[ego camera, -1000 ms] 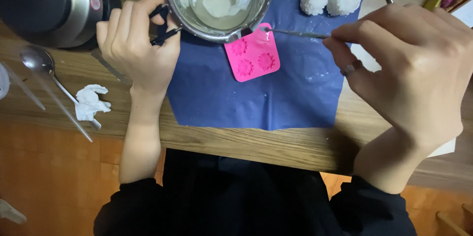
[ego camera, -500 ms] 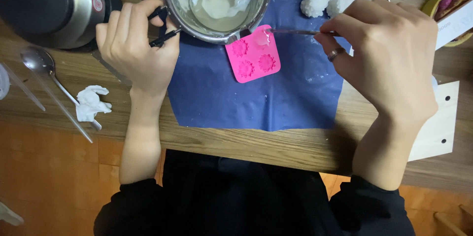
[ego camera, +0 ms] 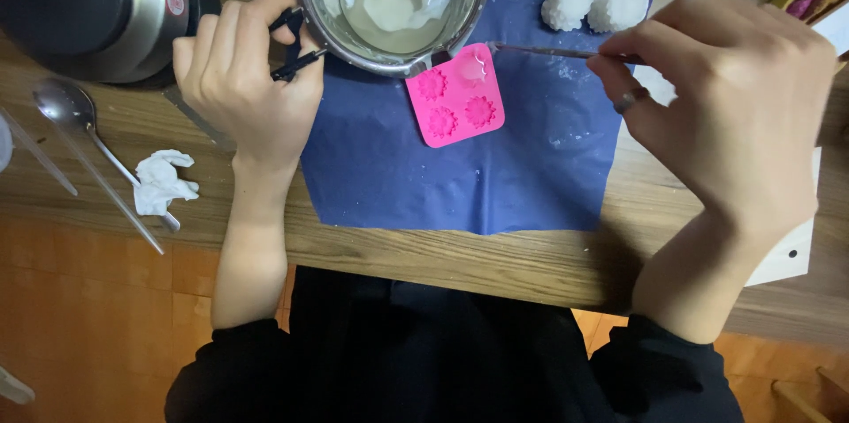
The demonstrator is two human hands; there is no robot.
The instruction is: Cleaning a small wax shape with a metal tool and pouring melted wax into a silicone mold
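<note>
Our left hand [ego camera: 243, 78] gripped the pot [ego camera: 393, 3] by its black handle [ego camera: 292, 43], fingers curled tight, tilting its spout over the pink mold [ego camera: 455, 98] on the blue sheet [ego camera: 460, 175]. Our right hand [ego camera: 721, 114] pinched a thin metal rod [ego camera: 539, 51], its tip at the mold's filled cavity, as if to guide the wax.
</note>
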